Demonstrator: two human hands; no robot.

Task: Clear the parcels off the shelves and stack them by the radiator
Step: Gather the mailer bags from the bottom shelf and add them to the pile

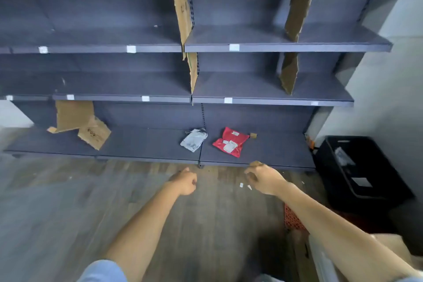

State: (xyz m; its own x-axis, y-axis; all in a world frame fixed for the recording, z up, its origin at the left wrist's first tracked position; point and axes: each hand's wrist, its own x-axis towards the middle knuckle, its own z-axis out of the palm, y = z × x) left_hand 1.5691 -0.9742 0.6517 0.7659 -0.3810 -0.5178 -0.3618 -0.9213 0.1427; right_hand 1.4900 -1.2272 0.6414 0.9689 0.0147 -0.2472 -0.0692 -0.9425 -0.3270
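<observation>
Two parcels (pixel 194 139) (pixel 230 141) (bottom shelf (pixel 148 144)) remain.

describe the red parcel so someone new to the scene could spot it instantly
Start at the dark grey shelving unit and go down to its bottom shelf, just above the wood floor. Right of centre lies the red parcel, a crumpled flat bag with white labels. The grey parcel to its left is its only parcel neighbour; colour sets it apart.
</observation>
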